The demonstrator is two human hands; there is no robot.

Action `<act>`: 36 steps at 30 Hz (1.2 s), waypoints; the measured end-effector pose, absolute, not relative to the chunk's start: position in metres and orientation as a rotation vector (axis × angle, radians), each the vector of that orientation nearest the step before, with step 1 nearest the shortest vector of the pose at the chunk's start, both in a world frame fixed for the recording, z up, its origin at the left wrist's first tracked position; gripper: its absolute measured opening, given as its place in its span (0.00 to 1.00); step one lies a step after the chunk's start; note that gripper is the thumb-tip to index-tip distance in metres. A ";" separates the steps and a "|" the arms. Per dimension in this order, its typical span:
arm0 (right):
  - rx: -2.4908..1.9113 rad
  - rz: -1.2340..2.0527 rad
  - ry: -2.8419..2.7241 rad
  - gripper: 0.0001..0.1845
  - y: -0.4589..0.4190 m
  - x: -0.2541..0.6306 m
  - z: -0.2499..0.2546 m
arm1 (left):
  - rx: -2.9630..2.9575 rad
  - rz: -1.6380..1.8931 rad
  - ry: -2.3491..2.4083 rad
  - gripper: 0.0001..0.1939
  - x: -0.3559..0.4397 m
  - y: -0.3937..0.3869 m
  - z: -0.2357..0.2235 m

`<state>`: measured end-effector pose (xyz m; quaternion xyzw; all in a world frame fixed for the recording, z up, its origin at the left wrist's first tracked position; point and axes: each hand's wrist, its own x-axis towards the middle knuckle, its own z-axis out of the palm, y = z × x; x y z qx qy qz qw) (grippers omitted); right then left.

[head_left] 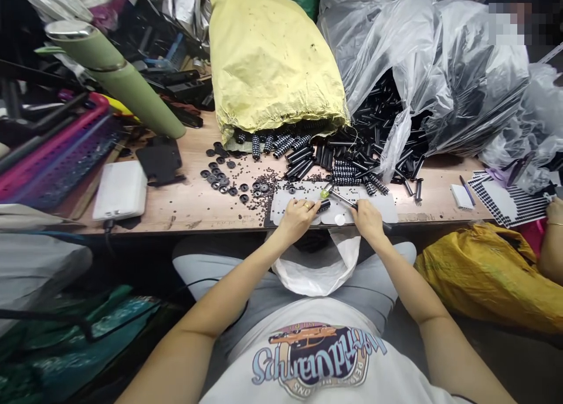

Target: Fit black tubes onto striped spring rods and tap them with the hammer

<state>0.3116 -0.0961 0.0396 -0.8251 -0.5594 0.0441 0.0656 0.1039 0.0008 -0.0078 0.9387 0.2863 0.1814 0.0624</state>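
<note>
At the table's front edge, my left hand (299, 219) is closed around a short black tube (324, 206) that points to the right. My right hand (368, 219) grips a small hammer (343, 199); its thin metal shaft slants up to the left, ending in a yellow-green head just above the tube. Both hands are over a light grey mat (382, 202). A white round disc (340, 220) lies on the mat between them. Left of my hands are black round caps (220, 184) and many tiny dark rings (264, 202) scattered on the wood.
A yellow sack (272, 58) spills ridged black rollers (281, 145). Clear plastic bags (378, 34) hold black tubes (380, 111). At left stand a green flask (132, 87), a white box (121, 190) and a pink-purple basket (57, 152). Another person's arm (553, 240) is at far right. A white bag (316, 275) hangs below.
</note>
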 end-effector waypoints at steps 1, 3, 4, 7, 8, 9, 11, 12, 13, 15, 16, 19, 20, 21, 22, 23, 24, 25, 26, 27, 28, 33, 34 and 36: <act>-2.476 0.187 -1.664 0.12 -0.102 0.313 0.045 | 2.862 0.545 0.881 0.18 0.103 0.001 -0.006; -2.401 0.251 -1.574 0.15 -0.115 0.308 0.055 | 2.889 0.548 0.884 0.19 0.103 0.001 -0.005; -2.367 0.262 -1.534 0.16 -0.121 0.304 0.058 | 2.895 0.550 0.880 0.19 0.103 0.001 -0.005; -2.415 0.297 -1.538 0.16 -0.135 0.291 0.060 | 2.890 0.536 0.899 0.21 0.103 0.002 -0.006; -2.478 0.339 -1.568 0.15 -0.137 0.288 0.060 | 2.885 0.518 0.916 0.22 0.104 0.002 -0.006; -2.537 0.384 -1.597 0.14 -0.138 0.286 0.059 | 2.881 0.494 0.935 0.22 0.105 0.000 -0.006; -2.562 0.413 -1.623 0.15 -0.139 0.284 0.063 | 2.884 0.453 0.954 0.22 0.110 -0.006 -0.004; -2.509 0.384 -1.621 0.16 -0.138 0.282 0.067 | 2.888 0.441 0.961 0.22 0.114 -0.011 -0.004; -2.417 0.340 -1.614 0.18 -0.137 0.279 0.072 | 2.890 0.435 0.966 0.24 0.118 -0.016 -0.003; -2.196 0.266 -1.603 0.21 -0.135 0.269 0.081 | 2.882 0.418 0.969 0.32 0.127 -0.027 -0.003; -2.102 0.256 -1.615 0.22 -0.133 0.262 0.084 | 2.871 0.406 0.972 0.35 0.130 -0.031 -0.003; -2.123 0.343 -1.773 0.22 -0.124 0.242 0.082 | 2.835 0.397 0.947 0.34 0.135 -0.035 -0.006; -2.209 0.401 -1.851 0.21 -0.121 0.236 0.078 | 2.828 0.415 0.930 0.32 0.136 -0.032 -0.007; -2.293 0.454 -1.922 0.19 -0.119 0.233 0.075 | 2.819 0.440 0.913 0.30 0.136 -0.029 -0.007; -2.356 0.492 -1.972 0.19 -0.117 0.231 0.072 | 2.806 0.460 0.907 0.28 0.136 -0.025 -0.007; -2.391 0.507 -1.994 0.18 -0.116 0.231 0.070 | 2.784 0.462 0.916 0.27 0.136 -0.021 -0.006; -2.400 0.495 -1.992 0.18 -0.115 0.233 0.070 | 2.753 0.450 0.941 0.25 0.136 -0.018 -0.003; -2.403 0.462 -1.970 0.19 -0.115 0.237 0.071 | 2.719 0.435 0.979 0.23 0.136 -0.017 -0.001; -2.417 0.424 -1.934 0.19 -0.115 0.242 0.072 | 2.690 0.420 1.010 0.22 0.135 -0.018 0.003; -2.445 0.386 -1.892 0.20 -0.116 0.249 0.073 | 2.675 0.409 1.014 0.20 0.134 -0.021 0.006; -2.482 0.347 -1.850 0.20 -0.116 0.257 0.073 | 2.670 0.404 0.981 0.19 0.132 -0.025 0.010; -2.656 0.142 -1.714 0.19 -0.110 0.302 0.056 | 2.558 0.467 0.961 0.17 0.131 -0.013 0.030; -2.655 0.088 -1.714 0.19 -0.108 0.308 0.050 | 2.523 0.495 1.095 0.18 0.135 0.002 0.033; -2.602 -0.005 -1.749 0.18 -0.104 0.315 0.039 | 2.517 0.488 1.304 0.19 0.144 0.038 0.038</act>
